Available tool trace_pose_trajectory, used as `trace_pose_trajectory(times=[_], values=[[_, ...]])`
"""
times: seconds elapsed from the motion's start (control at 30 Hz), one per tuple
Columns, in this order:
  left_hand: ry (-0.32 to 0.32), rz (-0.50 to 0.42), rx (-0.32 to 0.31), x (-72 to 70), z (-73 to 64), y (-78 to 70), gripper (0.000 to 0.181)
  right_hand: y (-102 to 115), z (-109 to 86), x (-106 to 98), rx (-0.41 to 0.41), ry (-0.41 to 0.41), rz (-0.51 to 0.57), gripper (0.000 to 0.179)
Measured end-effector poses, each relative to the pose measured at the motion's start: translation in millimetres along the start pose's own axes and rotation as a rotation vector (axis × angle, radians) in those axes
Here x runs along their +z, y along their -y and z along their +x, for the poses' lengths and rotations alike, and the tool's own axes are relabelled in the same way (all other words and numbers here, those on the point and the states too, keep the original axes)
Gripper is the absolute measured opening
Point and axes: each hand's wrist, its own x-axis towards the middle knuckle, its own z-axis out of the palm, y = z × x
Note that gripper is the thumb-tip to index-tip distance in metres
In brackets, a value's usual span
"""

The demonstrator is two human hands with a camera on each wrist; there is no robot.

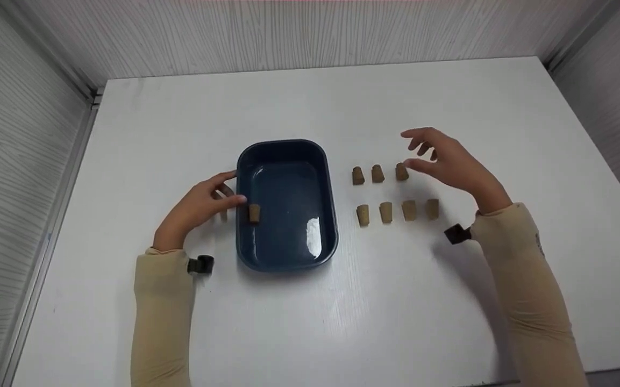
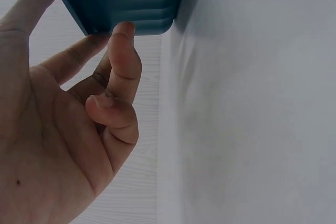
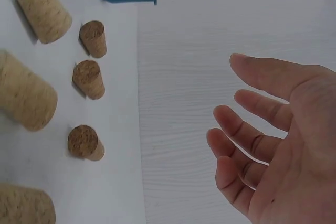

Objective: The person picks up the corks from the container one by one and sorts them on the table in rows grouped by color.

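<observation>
My left hand [image 1: 194, 207] is at the left rim of a deep blue tray [image 1: 287, 267]. Its thumb lies over the rim and its other fingers are along the outer wall, so it holds the tray's edge. One cork [image 1: 254, 214] is inside the tray against the left wall, just below my thumb tip. My right hand [image 1: 449, 161] hovers above the table with loosely bent fingers and nothing in them. In the head view its thumb tip overlaps the edge of the rightmost cork [image 1: 401, 172] of the far row; the right wrist view shows space between hand and corks.
Two more corks, the left one [image 1: 358, 176] and the middle one [image 1: 377, 173], stand in that far row right of the tray. Several lighter corks [image 1: 386, 212] form a nearer row. Wood-grain panels [image 1: 266, 37] border the white table [image 1: 299, 328].
</observation>
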Motion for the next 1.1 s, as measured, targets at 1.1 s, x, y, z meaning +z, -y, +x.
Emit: trace_pose_trajectory(times=[1.1], values=[[-0.015, -0.010, 0.005, 1.9, 0.9, -2.3, 0.075, 94.3, 15.4, 58.3, -0.232, 0.125, 0.174, 0.048]])
